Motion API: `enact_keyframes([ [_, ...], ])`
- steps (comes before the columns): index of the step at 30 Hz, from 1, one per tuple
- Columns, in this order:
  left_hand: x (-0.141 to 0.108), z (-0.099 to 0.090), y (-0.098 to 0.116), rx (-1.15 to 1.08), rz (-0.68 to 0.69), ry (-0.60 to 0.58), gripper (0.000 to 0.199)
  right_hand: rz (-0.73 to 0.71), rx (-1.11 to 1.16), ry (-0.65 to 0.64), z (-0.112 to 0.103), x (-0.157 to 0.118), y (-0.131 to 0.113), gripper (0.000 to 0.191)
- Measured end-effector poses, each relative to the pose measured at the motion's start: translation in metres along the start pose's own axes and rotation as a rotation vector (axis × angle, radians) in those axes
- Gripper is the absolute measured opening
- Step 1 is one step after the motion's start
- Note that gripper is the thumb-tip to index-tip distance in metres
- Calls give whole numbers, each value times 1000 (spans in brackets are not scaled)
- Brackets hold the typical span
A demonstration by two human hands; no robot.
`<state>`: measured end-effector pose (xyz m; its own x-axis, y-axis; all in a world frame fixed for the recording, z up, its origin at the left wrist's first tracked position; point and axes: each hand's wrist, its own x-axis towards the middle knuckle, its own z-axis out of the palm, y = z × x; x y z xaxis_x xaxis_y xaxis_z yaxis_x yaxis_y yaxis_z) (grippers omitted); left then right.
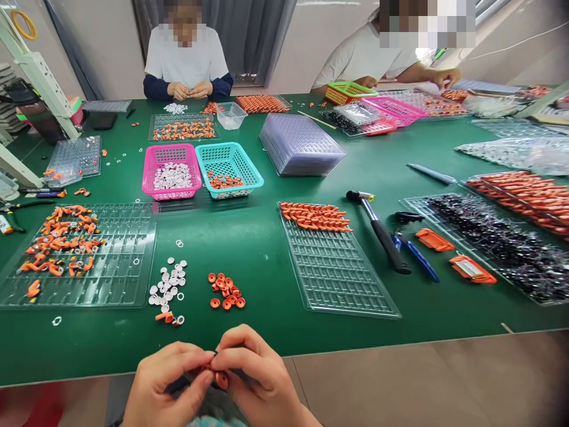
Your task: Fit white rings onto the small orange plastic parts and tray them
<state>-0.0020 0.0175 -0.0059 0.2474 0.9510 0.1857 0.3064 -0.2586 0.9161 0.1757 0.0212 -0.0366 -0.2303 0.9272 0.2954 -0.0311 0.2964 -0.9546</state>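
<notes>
Just off the table's front edge, my left hand [171, 379] and my right hand [255, 373] meet, fingers pinched around a small orange part [221, 379]. Its other end is hidden by my fingertips. On the table beyond my hands lie a cluster of orange round caps [227, 290] and a scatter of white discs [169, 284]. An orange piece [164, 318] rests below the discs. To the left, a clear tray [120, 261] bears orange and black parts [62, 237]. Right of the middle, another clear tray [342, 273] has rows of orange parts [315, 216] at its far end.
Beyond are a pink basket [149, 172], a turquoise basket [255, 181] and stacked clear trays [302, 142]. A hammer [384, 237], a blue pen [422, 261] and a tray of black parts [498, 243] lie right. Two people [186, 59] sit across the table [249, 237].
</notes>
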Motion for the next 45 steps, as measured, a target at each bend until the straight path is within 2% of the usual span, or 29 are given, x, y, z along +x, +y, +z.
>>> enact_keyframes([
  [4, 1, 0, 2, 83, 109, 80, 28, 77, -8, -77, -10, 1, -7, 25],
  [7, -3, 0, 0, 140, 123, 81, 30, 85, -50, -109, -14, 1, -12, 18],
  [10, -7, 0, -6, 172, 132, 77, 31, 68, -69, -128, -12, 1, -13, 20],
  [15, -11, 3, -11, 180, 199, 118, 27, 94, -59, -67, -6, -1, -7, 24],
  [18, -14, 4, -12, 232, 202, 120, 25, 203, 90, -31, -2, -5, -2, 23],
  [21, -16, 3, -14, 286, 251, 74, 27, 271, 256, -13, 1, -9, 1, 21],
  [23, -15, 2, -16, 331, 306, 48, 27, 277, 299, 0, 4, -11, 3, 21],
  [27, -11, 1, -13, 375, 390, 72, 22, 219, 287, 50, 7, -12, 3, 27],
  [30, -7, 0, -6, 317, 329, 61, 17, 155, 220, 72, 8, -10, 1, 29],
  [36, -6, -2, -1, 142, 22, 21, 11, 23, 42, 75, 6, -6, -2, 34],
  [40, -7, -1, -1, 51, -30, 85, 9, -61, -43, 74, 4, -5, -3, 33],
  [45, -4, -3, 0, -12, -60, 47, 11, -130, -92, 57, 2, -6, -6, 32],
])
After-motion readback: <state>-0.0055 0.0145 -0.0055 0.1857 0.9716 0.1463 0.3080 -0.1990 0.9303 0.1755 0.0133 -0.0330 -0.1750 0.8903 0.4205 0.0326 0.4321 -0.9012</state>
